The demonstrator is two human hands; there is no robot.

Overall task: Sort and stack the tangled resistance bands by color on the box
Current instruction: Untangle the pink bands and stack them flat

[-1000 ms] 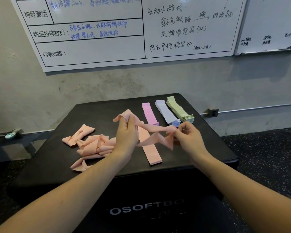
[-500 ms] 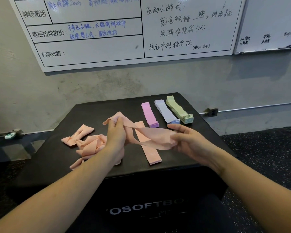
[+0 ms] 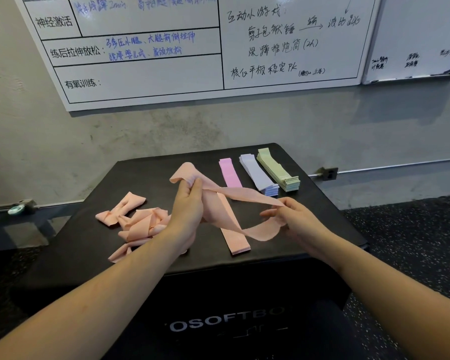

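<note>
A peach band [image 3: 244,197] is stretched in the air above the black box [image 3: 146,175]. My left hand [image 3: 189,206] grips its left end. My right hand [image 3: 294,219] holds its right end, which loops round the fingers. Under the band a flat peach band [image 3: 235,240] lies lengthwise on the box. A tangle of peach bands [image 3: 135,224] sits at the left. Along the back right lie three neat stacks: pink [image 3: 229,172], lilac [image 3: 259,176] and green [image 3: 277,171].
The box stands against a grey wall with whiteboards [image 3: 166,48] above. A metal rail [image 3: 374,167] with a bracket runs along the wall at the right. Dark speckled floor [image 3: 413,242] lies to the right; a small teal object [image 3: 16,209] sits at the far left.
The band has been untwisted and spread wider between my hands. My right hand has moved right and down, with the band's end now looping round it.
</note>
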